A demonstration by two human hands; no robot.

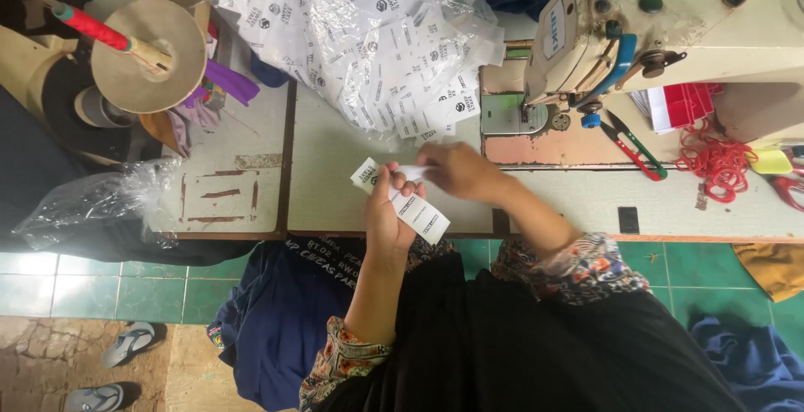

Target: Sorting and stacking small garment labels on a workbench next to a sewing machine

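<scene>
Hands meet over the front part of the pale surface, close to its near edge. The left hand is closed around a short strip of white labels, of which about three printed tags show, one above the fingers and two trailing below toward the surface edge. The right hand pinches the upper end of the same strip, fingers curled shut on it.

Behind the hands, a large heap of white labels in clear plastic fills the middle of the surface, leaving only a narrow free band between heap and near edge. To the right stands one cream sewing machine, with one pair of thread snips and a tangle of red thread beside it. To the left, a dark seam divides this surface from a second board, where two round cardboard discs and one red-wrapped spool sit. Below the edge, green floor tiles carry two grey sandals.
</scene>
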